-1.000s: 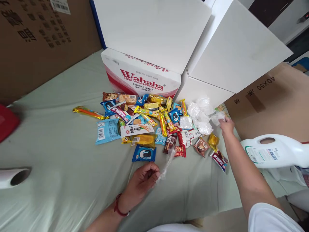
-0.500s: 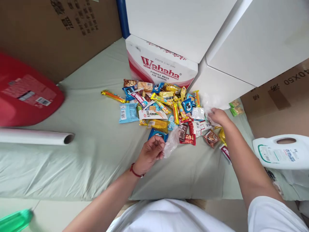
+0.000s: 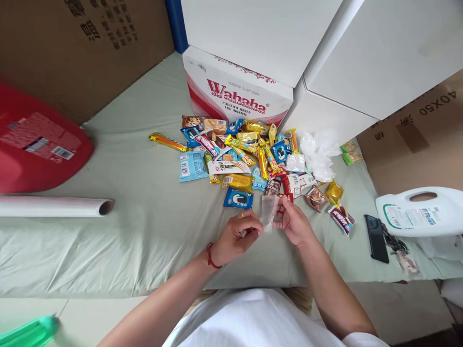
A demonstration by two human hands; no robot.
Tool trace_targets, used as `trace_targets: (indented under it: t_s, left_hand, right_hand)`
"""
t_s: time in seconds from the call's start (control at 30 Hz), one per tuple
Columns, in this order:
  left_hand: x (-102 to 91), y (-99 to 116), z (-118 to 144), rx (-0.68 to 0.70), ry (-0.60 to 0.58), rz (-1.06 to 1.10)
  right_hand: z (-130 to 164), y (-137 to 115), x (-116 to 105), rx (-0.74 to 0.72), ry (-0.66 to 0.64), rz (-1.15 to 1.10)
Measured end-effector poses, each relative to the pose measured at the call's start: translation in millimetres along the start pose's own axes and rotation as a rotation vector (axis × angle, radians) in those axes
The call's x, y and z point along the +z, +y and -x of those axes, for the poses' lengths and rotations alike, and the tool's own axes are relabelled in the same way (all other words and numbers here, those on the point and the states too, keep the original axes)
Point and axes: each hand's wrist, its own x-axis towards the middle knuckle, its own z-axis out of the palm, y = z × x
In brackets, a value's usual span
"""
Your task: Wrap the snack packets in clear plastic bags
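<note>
A small clear plastic bag (image 3: 269,212) is held upright between my two hands, just in front of a pile of wrapped snacks (image 3: 249,154) on the pale green sheet (image 3: 144,231). My left hand (image 3: 237,235), with a red string at the wrist, pinches the bag's lower left edge. The bag's right side is gripped by my right hand (image 3: 293,221). A blue cookie packet (image 3: 238,198) lies just beyond my left hand. A heap of clear plastic bags (image 3: 318,153) lies at the right of the pile.
A Wahaha carton (image 3: 235,94) and white boxes (image 3: 361,53) stand behind the pile. A red lid-like object (image 3: 36,144) and a white roll (image 3: 54,206) lie left. A white jug (image 3: 419,212), a black phone (image 3: 376,231) and brown cardboard (image 3: 415,140) are right.
My right hand has come back from the heap of clear bags to the front and taken hold of the bag in my left hand. The view has shifted slightly.
</note>
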Motion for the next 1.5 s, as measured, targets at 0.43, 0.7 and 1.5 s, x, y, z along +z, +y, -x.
trace_targets:
  t_s: [0.43,0.7,1.5]
  left_hand:
    - [7.7,-2.8,-3.6,-0.33,0.187,0.236]
    - [10.4,-4.7,1.9,-0.221,0.214,-0.02]
    - [1.1,-8.3,-13.4,-0.4,0.418,0.534]
  right_hand:
    - [16.0,33.4,22.3,-0.487,-0.044,0.364]
    - [14.3,25.1,34.1,-0.358,-0.079,0.166]
    - [20.9,16.0,-9.2,-0.088,-0.013,-0.307]
